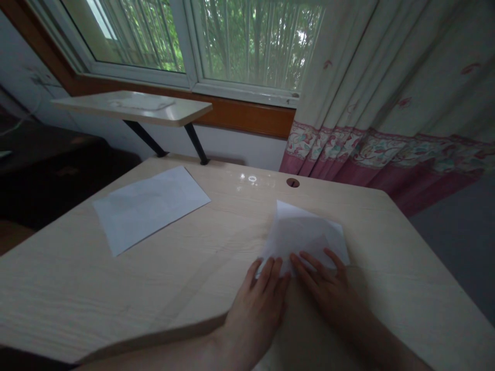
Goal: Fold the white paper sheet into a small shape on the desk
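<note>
A white sheet of paper (305, 229), folded over at its near side, lies on the wooden desk in front of me. My left hand (257, 309) rests palm down at the sheet's near left corner, its fingertips pressing on the paper and fingers slightly bent. On the near right part of the sheet lies my right hand (328, 288), fingers stretched and spread. Both hands touch the paper from above, and they cover most of its near edge. The thumb of my left hand is partly hidden.
To the left lies a stack of white paper (152, 208) on the desk (185, 288). A raised shelf (185, 111) on black legs stands at the back left. Behind the desk are a window (255, 46) and a curtain (367, 103). A round cable hole (293, 183) sits near the back edge.
</note>
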Demonstrator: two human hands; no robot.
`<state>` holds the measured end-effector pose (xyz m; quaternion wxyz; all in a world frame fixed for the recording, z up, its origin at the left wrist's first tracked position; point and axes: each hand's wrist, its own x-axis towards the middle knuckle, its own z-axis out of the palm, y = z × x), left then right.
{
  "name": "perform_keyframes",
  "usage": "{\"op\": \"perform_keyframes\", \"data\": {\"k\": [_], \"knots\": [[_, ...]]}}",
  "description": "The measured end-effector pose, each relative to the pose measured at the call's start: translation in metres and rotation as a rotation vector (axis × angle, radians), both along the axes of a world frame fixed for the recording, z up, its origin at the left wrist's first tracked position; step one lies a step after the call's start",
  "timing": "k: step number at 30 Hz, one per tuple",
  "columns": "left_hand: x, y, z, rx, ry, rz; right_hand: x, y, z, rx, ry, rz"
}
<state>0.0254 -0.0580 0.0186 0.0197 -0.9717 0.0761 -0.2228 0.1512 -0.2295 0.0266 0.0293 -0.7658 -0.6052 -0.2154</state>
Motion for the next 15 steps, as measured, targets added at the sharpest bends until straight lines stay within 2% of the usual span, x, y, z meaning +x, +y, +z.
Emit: {"op": "perform_keyframes", "data": {"k": [7,15], "knots": [[-0.006,0.001,0.007,0.068,-0.023,0.063,0.000,0.002,-0.003,0.052,0.037,-0.005],[-0.020,0.011,0.008,0.007,-0.017,0.192,0.000,0.000,-0.006,0.055,0.049,-0.004]]}}
